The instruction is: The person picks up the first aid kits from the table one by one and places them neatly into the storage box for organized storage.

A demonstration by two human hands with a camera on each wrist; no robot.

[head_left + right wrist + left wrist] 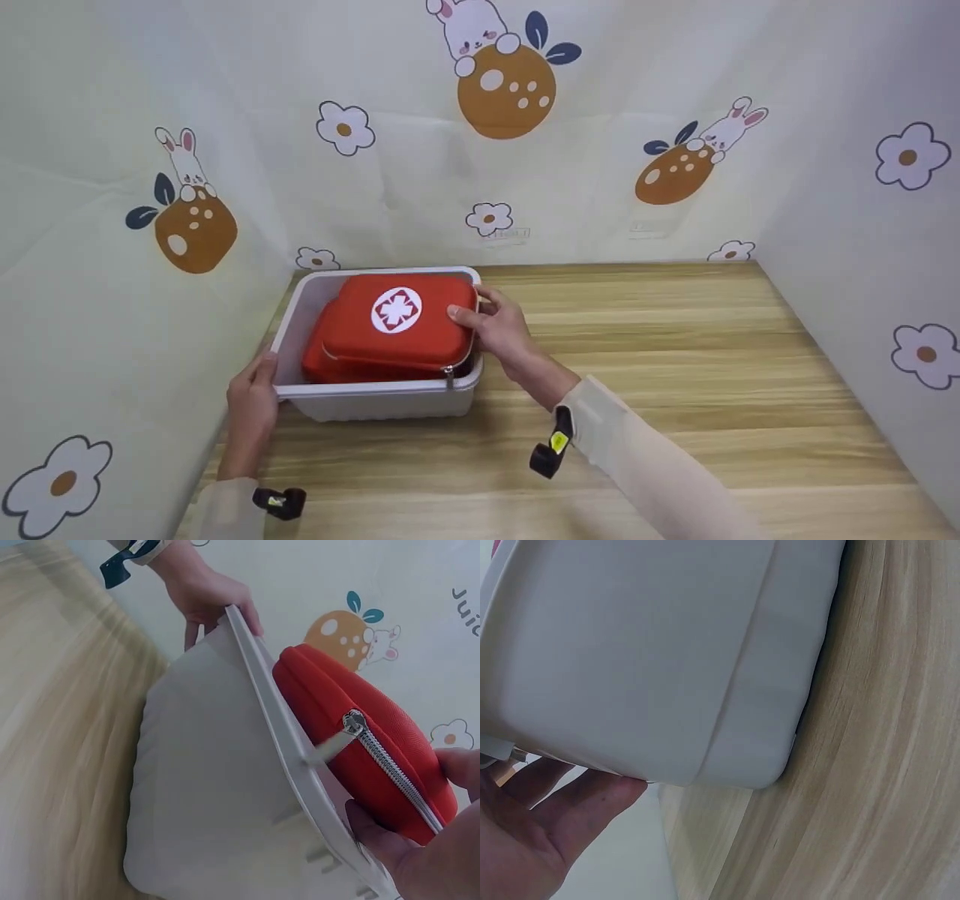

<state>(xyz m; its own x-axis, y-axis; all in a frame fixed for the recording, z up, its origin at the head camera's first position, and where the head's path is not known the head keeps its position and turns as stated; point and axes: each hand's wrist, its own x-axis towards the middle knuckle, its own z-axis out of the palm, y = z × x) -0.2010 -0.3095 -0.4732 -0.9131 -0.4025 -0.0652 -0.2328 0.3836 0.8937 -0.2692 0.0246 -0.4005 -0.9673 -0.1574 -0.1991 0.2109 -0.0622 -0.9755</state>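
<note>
A red zippered first aid case [352,311] with a white cross emblem lies slightly tilted, partly inside a light grey plastic bin [382,405]. Beneath and left of it, more red material [316,364] shows; whether it is a second case I cannot tell. My right hand [506,330] grips the case's right edge, thumb on top and fingers below, beside the bin's right rim. At the bin's left front corner, my left hand [251,401] holds the rim, its fingers [592,802] against the outer wall. The case's zipper pull [326,746] dangles over the front rim.
The bin stands at the left rear of a wood-grain table [637,420]. Pale walls [405,195] with bunny, fruit and flower prints close in the back, left and right. Each wrist wears a black strap-mounted device [551,442].
</note>
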